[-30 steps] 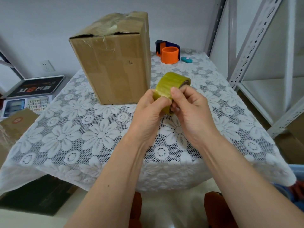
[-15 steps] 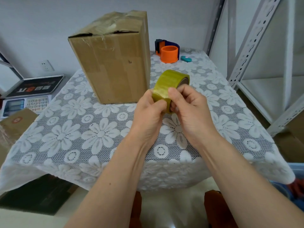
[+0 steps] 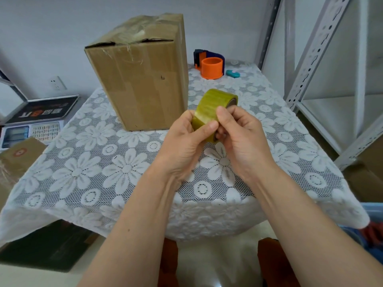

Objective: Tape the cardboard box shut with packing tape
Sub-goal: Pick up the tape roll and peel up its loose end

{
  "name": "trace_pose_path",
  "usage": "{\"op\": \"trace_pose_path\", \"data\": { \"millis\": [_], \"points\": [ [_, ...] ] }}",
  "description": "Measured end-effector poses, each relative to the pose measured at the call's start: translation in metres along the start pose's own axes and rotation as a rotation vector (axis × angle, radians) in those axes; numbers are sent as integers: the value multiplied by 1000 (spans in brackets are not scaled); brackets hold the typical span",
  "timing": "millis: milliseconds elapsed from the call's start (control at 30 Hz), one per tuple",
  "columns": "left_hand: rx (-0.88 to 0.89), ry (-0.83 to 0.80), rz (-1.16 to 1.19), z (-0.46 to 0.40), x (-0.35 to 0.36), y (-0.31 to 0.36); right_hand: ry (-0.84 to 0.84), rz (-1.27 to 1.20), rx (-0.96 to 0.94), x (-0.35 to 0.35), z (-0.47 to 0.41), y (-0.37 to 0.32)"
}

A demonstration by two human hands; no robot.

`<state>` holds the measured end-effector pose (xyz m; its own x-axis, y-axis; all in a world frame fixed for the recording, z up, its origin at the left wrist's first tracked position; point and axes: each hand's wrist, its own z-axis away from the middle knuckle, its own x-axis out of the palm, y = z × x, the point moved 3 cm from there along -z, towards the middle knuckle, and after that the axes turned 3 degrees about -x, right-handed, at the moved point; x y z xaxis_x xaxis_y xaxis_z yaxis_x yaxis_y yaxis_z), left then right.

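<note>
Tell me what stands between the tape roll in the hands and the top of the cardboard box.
Nothing visible does. The tape roll is held by the left hand and the right hand above the tablecloth, just right of the cardboard box; the space up to its top flaps is open.

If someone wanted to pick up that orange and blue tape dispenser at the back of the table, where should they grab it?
Probably by the orange drum, coming down from above. The tape dispenser stands with that round drum's open end facing up and clear space around it, so fingers could close across its outer wall. The cardboard box stands to its left and a small teal object lies to its right.
</note>
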<state>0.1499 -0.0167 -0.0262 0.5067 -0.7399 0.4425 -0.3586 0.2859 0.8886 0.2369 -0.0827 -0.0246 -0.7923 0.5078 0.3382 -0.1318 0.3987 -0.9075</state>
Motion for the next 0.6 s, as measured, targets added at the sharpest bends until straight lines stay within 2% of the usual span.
{"op": "trace_pose_path", "data": {
  "millis": [167, 300, 367, 467, 600],
  "points": [
    [-25, -60, -75, 5, -3, 2, 63, 117, -45, -5, -2, -10],
    [13, 129, -312, 7, -7, 2, 146, 415, -153, -8, 4, -20],
    [10, 213, -277, 7, -8, 1, 157, 606, -301, -7, 9, -22],
    [-6, 302, -235, 7, -10, 0, 62, 855, -501, -6, 11, -17],
    [-6, 326, -258, 9, -9, 1, 72, 962, -589, -9, 11, -12]
  ]
}}
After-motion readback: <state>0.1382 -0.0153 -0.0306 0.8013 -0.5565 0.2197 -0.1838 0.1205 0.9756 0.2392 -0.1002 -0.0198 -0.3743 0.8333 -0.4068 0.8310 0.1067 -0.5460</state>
